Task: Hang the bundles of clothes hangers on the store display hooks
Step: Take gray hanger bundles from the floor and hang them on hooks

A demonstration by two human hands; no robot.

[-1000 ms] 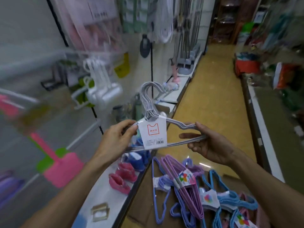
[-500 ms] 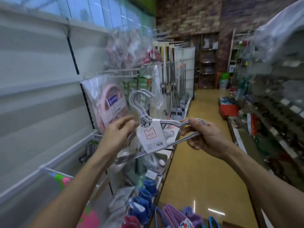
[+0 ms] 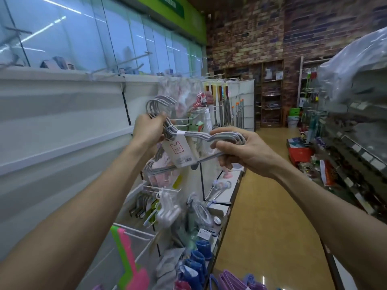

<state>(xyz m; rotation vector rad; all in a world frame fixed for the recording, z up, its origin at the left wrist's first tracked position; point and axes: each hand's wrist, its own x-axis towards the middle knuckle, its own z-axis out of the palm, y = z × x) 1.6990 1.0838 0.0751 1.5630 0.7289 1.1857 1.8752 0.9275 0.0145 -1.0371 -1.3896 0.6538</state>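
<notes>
Item: grey hanger bundle (image 3: 188,135), white tag (image 3: 180,152) | position: raised mid-aisle, beside left shelving | left hand (image 3: 149,130): grips the neck below the hooks | right hand (image 3: 240,151): curled round the right shoulder end | display hook (image 3: 123,62): upper left, bare.

left hand (image 3: 149,128) hides the hanger bundle's (image 3: 201,136) neck; label print unreadable.

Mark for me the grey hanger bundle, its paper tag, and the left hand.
grey hanger bundle (image 3: 227,136): head view, on the right shoulder bend of the wires.
paper tag (image 3: 178,152): head view, on the tag's white face.
left hand (image 3: 149,130): head view, on the back of the hand.
</notes>
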